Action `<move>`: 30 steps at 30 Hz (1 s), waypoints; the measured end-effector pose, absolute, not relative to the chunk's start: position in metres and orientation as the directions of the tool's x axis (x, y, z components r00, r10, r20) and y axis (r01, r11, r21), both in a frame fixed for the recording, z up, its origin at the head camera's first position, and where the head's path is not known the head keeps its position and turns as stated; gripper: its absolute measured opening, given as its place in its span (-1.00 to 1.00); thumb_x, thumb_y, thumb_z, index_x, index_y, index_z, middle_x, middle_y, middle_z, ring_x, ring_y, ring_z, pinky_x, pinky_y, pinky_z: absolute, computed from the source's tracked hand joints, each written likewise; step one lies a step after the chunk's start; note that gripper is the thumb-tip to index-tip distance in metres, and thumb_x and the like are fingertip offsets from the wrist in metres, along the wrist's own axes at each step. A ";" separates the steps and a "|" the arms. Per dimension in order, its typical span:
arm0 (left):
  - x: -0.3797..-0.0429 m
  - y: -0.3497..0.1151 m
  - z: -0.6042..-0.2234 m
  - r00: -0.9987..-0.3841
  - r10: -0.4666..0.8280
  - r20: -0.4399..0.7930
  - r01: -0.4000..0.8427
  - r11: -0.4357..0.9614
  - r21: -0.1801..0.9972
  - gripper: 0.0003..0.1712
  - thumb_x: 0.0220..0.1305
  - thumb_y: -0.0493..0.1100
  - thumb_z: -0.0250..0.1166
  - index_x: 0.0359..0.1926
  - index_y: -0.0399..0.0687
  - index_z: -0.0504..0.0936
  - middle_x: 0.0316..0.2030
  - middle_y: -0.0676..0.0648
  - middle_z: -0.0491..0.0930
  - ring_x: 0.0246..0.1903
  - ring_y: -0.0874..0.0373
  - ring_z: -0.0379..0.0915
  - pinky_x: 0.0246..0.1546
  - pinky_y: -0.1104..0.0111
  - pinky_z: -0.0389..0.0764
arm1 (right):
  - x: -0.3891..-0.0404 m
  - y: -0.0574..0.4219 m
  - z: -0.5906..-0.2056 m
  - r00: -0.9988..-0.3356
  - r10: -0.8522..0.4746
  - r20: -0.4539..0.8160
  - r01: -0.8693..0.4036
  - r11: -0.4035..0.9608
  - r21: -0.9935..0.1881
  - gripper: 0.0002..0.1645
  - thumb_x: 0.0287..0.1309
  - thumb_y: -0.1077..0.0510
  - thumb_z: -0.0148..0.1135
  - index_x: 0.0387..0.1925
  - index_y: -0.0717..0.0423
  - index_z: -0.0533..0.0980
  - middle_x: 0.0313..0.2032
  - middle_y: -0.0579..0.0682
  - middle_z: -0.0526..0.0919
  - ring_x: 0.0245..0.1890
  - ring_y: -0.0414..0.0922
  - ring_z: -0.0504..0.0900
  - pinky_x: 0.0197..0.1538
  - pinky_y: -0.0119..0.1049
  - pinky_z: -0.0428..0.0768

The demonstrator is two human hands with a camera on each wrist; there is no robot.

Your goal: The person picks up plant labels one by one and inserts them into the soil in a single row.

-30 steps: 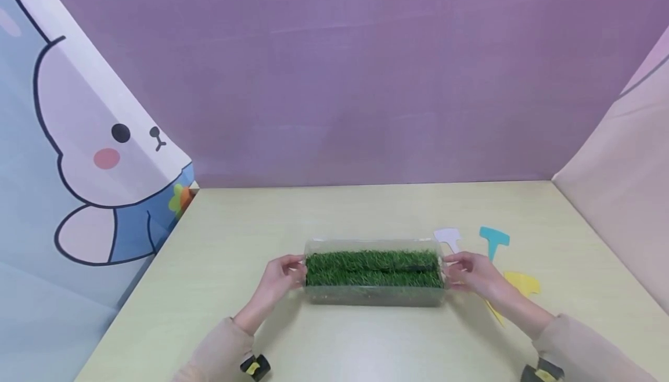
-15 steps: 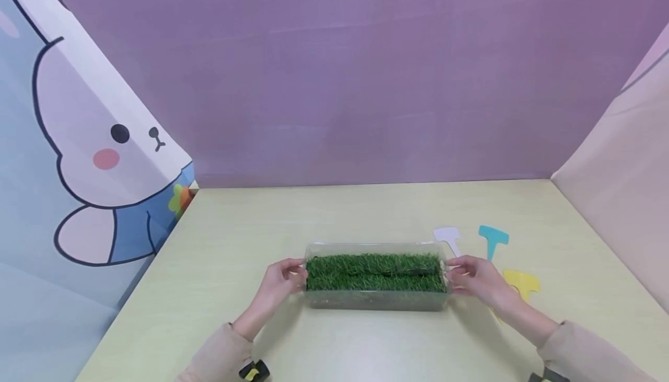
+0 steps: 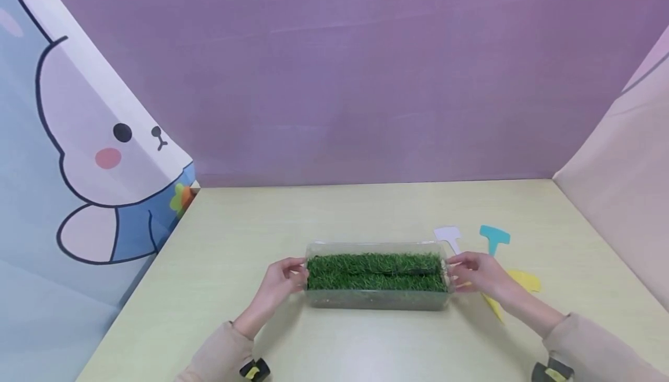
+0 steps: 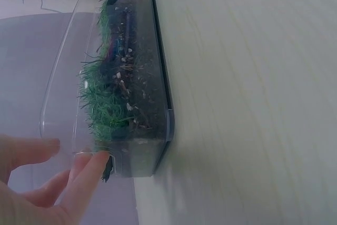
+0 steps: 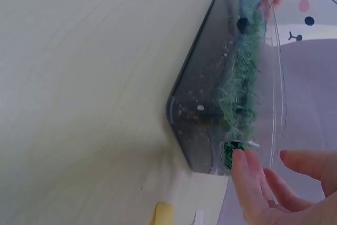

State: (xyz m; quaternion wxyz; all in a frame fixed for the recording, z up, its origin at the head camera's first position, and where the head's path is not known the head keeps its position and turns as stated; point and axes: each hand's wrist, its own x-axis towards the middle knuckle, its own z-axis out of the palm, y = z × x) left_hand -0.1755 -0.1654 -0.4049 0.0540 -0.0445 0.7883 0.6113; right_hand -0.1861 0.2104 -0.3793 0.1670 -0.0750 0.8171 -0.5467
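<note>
A long clear plastic box (image 3: 376, 299) stands on the light table. Inside lie two strips of green artificial grass (image 3: 373, 282) with a dark groove between them. Dark soil-like filling (image 4: 142, 77) with pale bits shows through its wall in the left wrist view. My left hand (image 3: 284, 277) holds the left end, fingertips at the cut-out in the end wall and thumb near the rim. At the opposite end my right hand (image 3: 478, 274) grips likewise, its fingertips (image 5: 240, 157) at the other cut-out.
Right of the box lie T-shaped plant labels: a white one (image 3: 447, 233), a blue one (image 3: 494, 235) and a yellow one (image 3: 525, 280) partly behind my right wrist. A purple backdrop (image 3: 366, 80) borders the table's far edge, with fabric panels at both sides.
The box has shifted slightly toward me, its right end a little to the right. Both hands have stayed at its ends and moved with it.
</note>
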 end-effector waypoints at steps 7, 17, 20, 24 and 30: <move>-0.175 -0.165 -0.406 -0.991 -0.005 -0.134 -0.131 0.249 0.960 -0.62 0.05 -0.46 0.09 -0.04 -0.49 0.41 -0.33 -0.21 0.49 -0.38 0.08 0.48 -0.31 0.24 0.63 | -0.197 0.214 -0.371 -0.919 -0.352 -0.177 -0.037 0.525 -0.850 -0.62 0.15 0.28 -0.02 -0.09 0.56 0.34 -0.28 0.29 0.55 -0.39 0.02 0.58 -0.33 -0.24 0.64; -0.175 -0.165 -0.405 -0.992 -0.014 -0.129 -0.129 0.244 0.961 -0.64 0.05 -0.46 0.12 -0.07 -0.50 0.43 -0.34 -0.20 0.48 -0.41 0.10 0.48 -0.34 0.27 0.63 | -0.229 0.226 -0.375 -0.883 -0.461 -0.091 -0.259 0.639 -0.724 -0.69 0.11 0.31 0.03 -0.16 0.51 0.40 -0.36 0.25 0.57 -0.44 0.01 0.57 -0.41 -0.24 0.62; -0.176 -0.166 -0.406 -0.992 -0.009 -0.130 -0.128 0.245 0.961 -0.64 0.05 -0.46 0.11 -0.07 -0.50 0.43 -0.34 -0.20 0.49 -0.42 0.11 0.48 -0.34 0.28 0.63 | -0.237 0.228 -0.375 -0.873 -0.477 -0.098 -0.282 0.659 -0.698 -0.69 0.12 0.29 0.03 -0.16 0.49 0.42 -0.35 0.25 0.58 -0.43 0.01 0.57 -0.43 -0.24 0.60; -0.176 -0.166 -0.406 -0.992 0.004 -0.126 -0.121 0.252 0.960 -0.63 0.05 -0.45 0.12 -0.06 -0.50 0.42 -0.34 -0.21 0.49 -0.40 0.08 0.49 -0.34 0.28 0.63 | -0.244 0.228 -0.372 -0.864 -0.494 -0.096 -0.309 0.670 -0.675 -0.70 0.09 0.31 0.05 -0.17 0.50 0.42 -0.37 0.22 0.58 -0.42 0.02 0.57 -0.44 -0.28 0.59; -0.175 -0.167 -0.406 -0.992 0.012 -0.125 -0.118 0.253 0.960 -0.62 0.06 -0.44 0.12 -0.04 -0.51 0.41 -0.33 -0.22 0.49 -0.37 0.04 0.49 -0.32 0.27 0.63 | -0.259 0.226 -0.371 -0.852 -0.521 -0.042 -0.400 0.701 -0.590 -0.72 0.01 0.35 0.11 -0.22 0.49 0.44 -0.44 0.12 0.58 -0.42 0.00 0.55 -0.41 -0.29 0.57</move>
